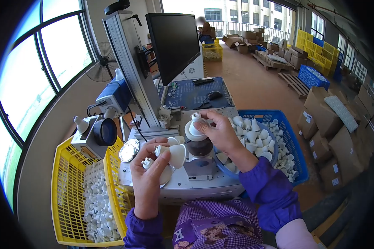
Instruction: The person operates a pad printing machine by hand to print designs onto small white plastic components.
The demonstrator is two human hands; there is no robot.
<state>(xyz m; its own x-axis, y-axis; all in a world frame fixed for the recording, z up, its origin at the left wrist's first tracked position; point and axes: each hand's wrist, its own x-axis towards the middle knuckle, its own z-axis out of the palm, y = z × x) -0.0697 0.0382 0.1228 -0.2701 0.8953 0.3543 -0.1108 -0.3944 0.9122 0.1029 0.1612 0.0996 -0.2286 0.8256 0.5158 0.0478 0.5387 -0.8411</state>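
Note:
White lamp cups (178,155), cone-shaped with narrow two-pin ends, are bunched in my left hand (148,176), fingers closed around several of them. My right hand (223,135) pinches another white lamp cup (193,130) upright by its narrow end, wide rim down. That cup sits right at the top of a dark round holder (199,148) on the machine's white worktop (183,191). To the left of both hands, the dark round lens (105,132) of the machine head points toward me, with a lamp cup (81,123) standing on its housing.
Left stands a yellow basket (62,199) of white parts. On the right, a blue basket (302,164) holds loose lamp cups and a round blue tub (229,167) full of them. A monitor (174,45) and mouse (214,95) are behind. Cardboard boxes (320,118) stack at right; a person (205,29) sits far back.

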